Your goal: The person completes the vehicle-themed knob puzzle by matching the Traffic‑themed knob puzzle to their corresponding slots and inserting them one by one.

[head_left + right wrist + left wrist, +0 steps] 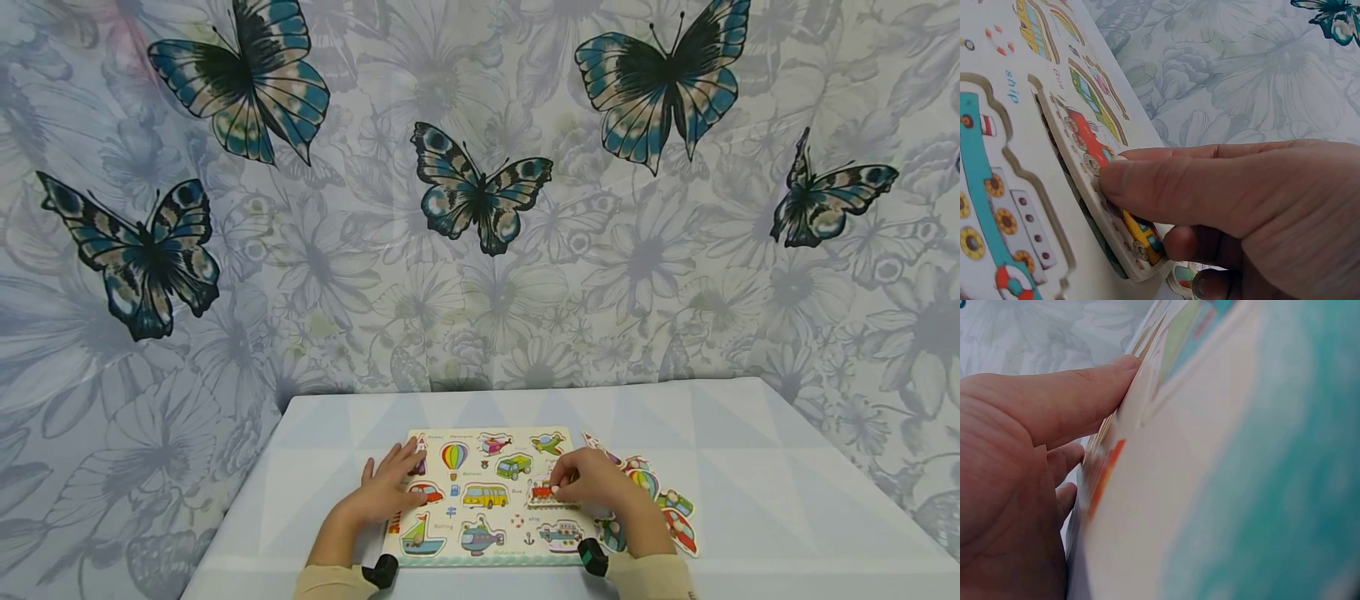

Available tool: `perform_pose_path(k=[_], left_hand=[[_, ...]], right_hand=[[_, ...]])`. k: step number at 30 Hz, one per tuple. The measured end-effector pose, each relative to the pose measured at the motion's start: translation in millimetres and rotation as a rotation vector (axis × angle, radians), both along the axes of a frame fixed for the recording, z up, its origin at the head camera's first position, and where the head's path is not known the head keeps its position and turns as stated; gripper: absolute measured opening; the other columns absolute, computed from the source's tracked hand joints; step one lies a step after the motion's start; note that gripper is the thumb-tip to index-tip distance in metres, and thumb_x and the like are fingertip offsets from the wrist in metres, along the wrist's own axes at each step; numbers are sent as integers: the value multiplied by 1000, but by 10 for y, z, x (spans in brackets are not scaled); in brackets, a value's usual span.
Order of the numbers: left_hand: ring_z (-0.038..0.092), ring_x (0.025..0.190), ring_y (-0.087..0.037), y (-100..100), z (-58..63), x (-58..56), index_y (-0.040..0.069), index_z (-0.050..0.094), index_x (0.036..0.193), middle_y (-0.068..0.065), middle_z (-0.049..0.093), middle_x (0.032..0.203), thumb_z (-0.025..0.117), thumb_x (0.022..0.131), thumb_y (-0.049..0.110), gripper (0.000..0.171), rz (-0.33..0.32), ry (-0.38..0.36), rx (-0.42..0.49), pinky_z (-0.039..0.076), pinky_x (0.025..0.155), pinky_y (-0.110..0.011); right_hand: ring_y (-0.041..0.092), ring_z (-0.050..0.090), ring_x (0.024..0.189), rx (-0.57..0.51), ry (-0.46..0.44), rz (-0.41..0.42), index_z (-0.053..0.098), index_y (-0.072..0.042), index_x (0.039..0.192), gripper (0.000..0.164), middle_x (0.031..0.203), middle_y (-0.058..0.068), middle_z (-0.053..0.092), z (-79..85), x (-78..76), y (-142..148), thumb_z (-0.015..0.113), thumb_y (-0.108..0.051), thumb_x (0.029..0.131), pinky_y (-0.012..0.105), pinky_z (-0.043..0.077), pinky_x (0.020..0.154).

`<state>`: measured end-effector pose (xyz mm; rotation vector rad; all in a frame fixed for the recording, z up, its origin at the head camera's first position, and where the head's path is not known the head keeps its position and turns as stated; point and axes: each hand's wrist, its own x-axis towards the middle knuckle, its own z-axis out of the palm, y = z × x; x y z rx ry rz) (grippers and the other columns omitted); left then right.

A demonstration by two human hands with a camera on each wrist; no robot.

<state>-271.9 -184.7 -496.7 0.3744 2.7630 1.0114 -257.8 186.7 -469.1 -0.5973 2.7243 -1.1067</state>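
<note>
A wooden puzzle board (517, 546) printed with vehicles lies on the table. My left hand (381, 490) rests at its left edge, fingers spread and thumb near the red car picture (427, 493); the left wrist view shows the thumb touching the board's side area. Between thumb and fingers, my right hand (600, 483) pinches a train puzzle piece (1088, 134) with a red engine and a yellow part. This piece lies over the train spot at the board's right side, a dark gap along its lower edge. Whether it sits flat I cannot tell.
Several loose puzzle pieces lie right of the board, among them a red car piece (680, 532), a balloon piece (642, 481) and a green vehicle piece (677, 502). Part of this pile is hidden by the right forearm. Behind the white table (787, 500) hangs a butterfly-patterned cloth (480, 317).
</note>
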Motion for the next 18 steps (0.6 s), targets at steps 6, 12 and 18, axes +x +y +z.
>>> perform_pose_path(k=[6, 12, 18], left_hand=[[9, 156, -40, 3, 7, 7, 15, 46, 151, -6, 22, 168, 77, 85, 30, 74, -1, 7, 0, -10, 119, -69], [9, 156, -40, 4, 17, 10, 14, 46, 151, -6, 22, 168, 77, 85, 30, 75, -3, 6, 2, -11, 118, -69], [9, 156, -40, -1, 6, 8, 14, 46, 151, -6, 21, 168, 77, 86, 30, 74, -1, 2, -8, -11, 119, -69]], right_hand=[[9, 51, 62, 7, -10, -3, 73, -10, 83, 7, 71, -3, 61, -4, 3, -15, 78, -5, 79, 22, 44, 56], [8, 52, 62, 4, -39, 9, 73, -11, 83, 8, 71, -4, 62, 4, 8, -26, 77, -5, 79, 23, 44, 56], [9, 52, 62, -8, -69, 14, 73, -9, 83, 6, 70, -3, 62, -9, 15, -29, 78, -6, 79, 23, 44, 55]])
